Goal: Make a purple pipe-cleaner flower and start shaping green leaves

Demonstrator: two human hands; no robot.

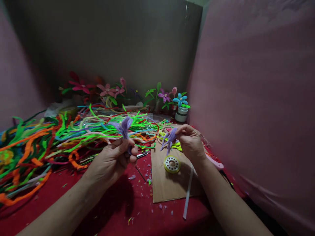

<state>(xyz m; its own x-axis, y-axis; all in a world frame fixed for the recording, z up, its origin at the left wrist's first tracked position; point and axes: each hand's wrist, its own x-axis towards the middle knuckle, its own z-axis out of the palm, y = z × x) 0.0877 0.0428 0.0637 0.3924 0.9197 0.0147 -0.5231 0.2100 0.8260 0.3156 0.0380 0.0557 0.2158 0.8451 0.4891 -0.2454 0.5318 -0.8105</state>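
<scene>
My left hand (121, 152) is closed around the base of a purple pipe-cleaner flower (125, 127), its petals pointing up; a thin dark stem sticks out below the fingers. My right hand (192, 142) pinches a small bunch of purple pipe-cleaner pieces (169, 139) that hang down to the left of the fingertips. Below that bunch, a yellow-rimmed tape roll with a white holed core (172, 164) lies on a brown board (162, 186). The two hands are apart, both held above the work surface.
A big heap of colourful pipe cleaners (73, 134) covers the left side and middle. Finished flowers (180, 99) stand along the back by a small jar (181, 114). A translucent glue stick (188, 193) and pink-handled tool (216, 163) lie right. Purple scraps dot the red cloth (110, 203).
</scene>
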